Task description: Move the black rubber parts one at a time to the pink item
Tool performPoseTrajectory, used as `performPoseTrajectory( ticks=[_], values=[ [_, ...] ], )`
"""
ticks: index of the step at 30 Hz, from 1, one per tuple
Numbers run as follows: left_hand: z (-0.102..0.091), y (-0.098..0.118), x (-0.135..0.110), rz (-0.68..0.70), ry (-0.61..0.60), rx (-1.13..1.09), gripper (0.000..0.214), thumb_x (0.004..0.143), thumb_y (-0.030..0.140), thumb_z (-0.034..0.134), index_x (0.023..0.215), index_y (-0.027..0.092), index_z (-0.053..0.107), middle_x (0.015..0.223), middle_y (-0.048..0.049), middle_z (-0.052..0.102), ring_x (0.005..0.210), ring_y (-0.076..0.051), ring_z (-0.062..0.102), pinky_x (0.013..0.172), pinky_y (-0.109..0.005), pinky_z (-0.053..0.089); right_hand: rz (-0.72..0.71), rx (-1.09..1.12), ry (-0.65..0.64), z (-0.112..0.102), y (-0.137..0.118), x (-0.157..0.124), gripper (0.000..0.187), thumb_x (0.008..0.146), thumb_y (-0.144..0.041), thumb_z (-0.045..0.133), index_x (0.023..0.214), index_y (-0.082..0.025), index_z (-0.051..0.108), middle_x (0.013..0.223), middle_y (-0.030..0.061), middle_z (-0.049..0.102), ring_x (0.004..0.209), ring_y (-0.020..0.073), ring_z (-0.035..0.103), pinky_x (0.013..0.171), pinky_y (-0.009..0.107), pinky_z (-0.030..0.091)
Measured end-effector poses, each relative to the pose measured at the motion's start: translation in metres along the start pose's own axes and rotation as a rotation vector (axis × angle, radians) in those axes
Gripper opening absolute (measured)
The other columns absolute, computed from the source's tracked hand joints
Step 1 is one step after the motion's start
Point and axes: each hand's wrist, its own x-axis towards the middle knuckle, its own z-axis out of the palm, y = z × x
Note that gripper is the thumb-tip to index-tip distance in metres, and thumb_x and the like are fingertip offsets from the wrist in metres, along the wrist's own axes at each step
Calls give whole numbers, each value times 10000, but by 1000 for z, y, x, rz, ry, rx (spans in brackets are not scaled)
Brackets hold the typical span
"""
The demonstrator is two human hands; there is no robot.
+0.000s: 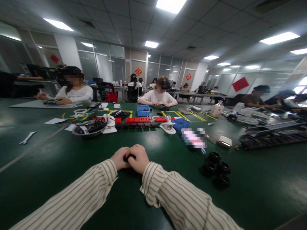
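My left hand (120, 158) and my right hand (139, 158) meet low over the green table, in the middle of the view. Both are closed around a small black part (129, 157). Only a bit of it shows between thumb and fingers, so its full shape is hidden. To the right of my hands, several black ring-shaped parts (210, 167) stand grouped on the table, apart from my right forearm.
A wrench (28, 137) lies at left. Beyond my hands are a metal bowl (82, 130) with black items, a red-and-black strip (137, 120), blue bins (143, 110) and a bottle (217, 109). A silver rounded box (224, 141) lies right. Several people sit around.
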Motion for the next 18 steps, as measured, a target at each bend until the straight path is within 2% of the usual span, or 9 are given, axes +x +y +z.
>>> performPoseTrajectory(
  ticks=[4,8,11,13,18],
  values=[
    [5,-2,-1,-16,29,30,489,572,352,689,1008,171,565,1054,-84,589,1003,-259,535,919,-370,400,-12,2,45,-3,-3,-1,136,693,-98,546,781,-195,583,878,8,601,926,175,499,871,320,348],
    [6,6,-1,-113,33,167,602,588,382,684,1122,170,502,1122,-111,568,1075,-287,505,1005,-459,304,95,-42,106,-4,-5,-1,196,720,-255,629,890,-182,563,935,33,562,914,188,480,841,328,362],
    [2,16,-1,-172,10,234,507,615,380,658,1056,173,523,1060,-105,591,1053,-282,522,1040,-500,239,176,-79,101,-2,-5,0,258,723,-360,652,877,-181,549,895,31,545,875,187,474,807,329,369],
    [0,20,0,-176,-17,253,395,629,361,640,972,186,552,986,-81,613,1006,-268,549,1035,-482,256,219,-106,87,0,-3,1,255,722,-386,654,837,-184,547,866,28,536,855,186,471,789,331,370],
    [1,14,1,-128,26,214,338,599,315,653,900,183,573,880,-55,619,906,-252,567,972,-431,339,196,-81,56,2,0,2,137,726,-288,643,777,-185,567,837,19,549,845,174,483,789,320,375]
  ],
)
